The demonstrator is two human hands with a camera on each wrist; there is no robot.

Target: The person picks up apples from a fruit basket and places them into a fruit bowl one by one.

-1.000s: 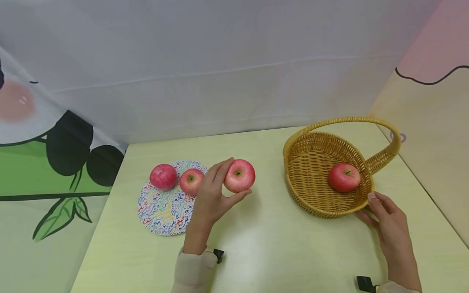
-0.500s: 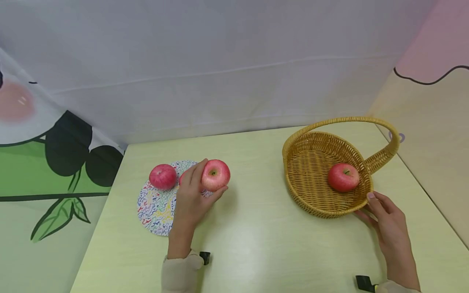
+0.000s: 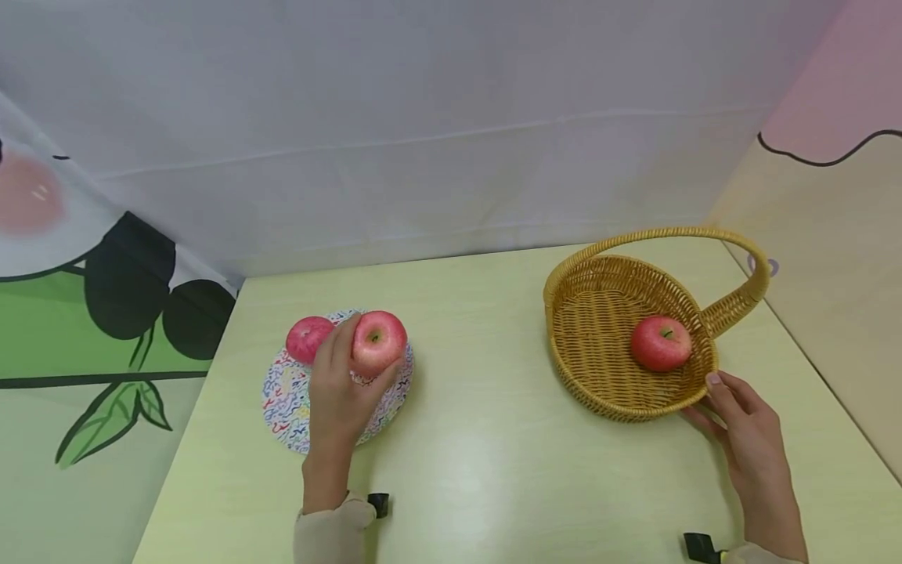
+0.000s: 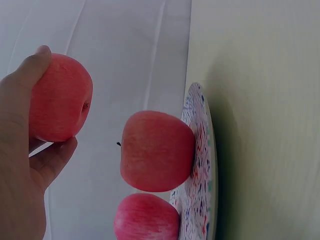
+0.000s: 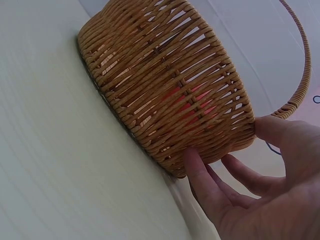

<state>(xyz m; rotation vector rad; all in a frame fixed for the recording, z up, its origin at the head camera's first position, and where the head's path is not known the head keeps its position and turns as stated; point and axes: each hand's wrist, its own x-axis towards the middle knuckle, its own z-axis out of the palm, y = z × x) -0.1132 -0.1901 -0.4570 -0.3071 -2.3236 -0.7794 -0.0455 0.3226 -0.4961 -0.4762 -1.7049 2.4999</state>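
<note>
My left hand point(image 3: 340, 403) grips a red apple point(image 3: 379, 343) between thumb and fingers, raised over the right part of a round plate point(image 3: 282, 411) with a colourful squiggle pattern. A second apple point(image 3: 305, 338) lies at the plate's far left. Hidden under the held one in the head view, a third apple point(image 4: 157, 151) shows on the plate in the left wrist view, with air between it and the held apple. At the right, my right hand point(image 3: 754, 439) holds the near right rim of a woven basket point(image 3: 588, 345), thumb on the rim and fingers against its side.
Inside the basket, toward its right side, sits one apple point(image 3: 661, 343). The basket's tall arched handle point(image 3: 676, 232) rises over its back right. A pale table point(image 3: 479, 454) carries everything, with a grey-white cloth backdrop point(image 3: 451, 172) along its far edge.
The left hand has moved left with its apple, from the middle of the table to over the plate. The right hand and the basket have stayed in place.
</note>
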